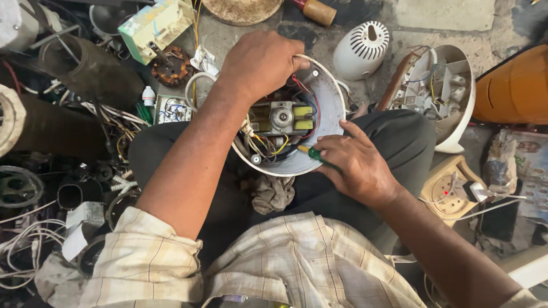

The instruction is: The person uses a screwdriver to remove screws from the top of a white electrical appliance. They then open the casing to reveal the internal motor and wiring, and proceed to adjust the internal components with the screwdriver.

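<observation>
A round white appliance housing rests on my lap, its inside open to me with a small metal motor and coloured wires. My left hand grips the housing's upper rim from above. My right hand holds a screwdriver with a green and yellow handle, its tip pointing into the housing beside the motor. A crumpled grey rag lies on my lap just below the housing.
A white vented cover and an open white casing with wiring sit at the right. An orange container is far right. A beige round socket unit lies by my right forearm. Wires, coils and dark parts crowd the left.
</observation>
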